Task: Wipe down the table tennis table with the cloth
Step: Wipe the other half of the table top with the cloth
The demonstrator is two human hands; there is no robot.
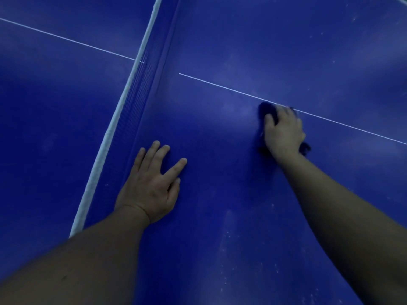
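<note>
The blue counter (242,51) fills the view; open, dust-flecked surface extends beyond and to the right of the 2 hands. The net (132,95), topped by a white band, runs along the left. The left hand (152,186) lies flat, fingers spread, just beside the net. The right hand (284,130) grips the dark cloth (267,108), pressed on the counter at the white centre line (220,86).

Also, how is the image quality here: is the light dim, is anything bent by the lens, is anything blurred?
Head view: the light is dim and blue-tinted; the white-edged net curves from wide-angle distortion; the right hand gripping the dark cloth is motion-blurred; the left hand, flat on the blue table tennis table, looks sharp.
</note>
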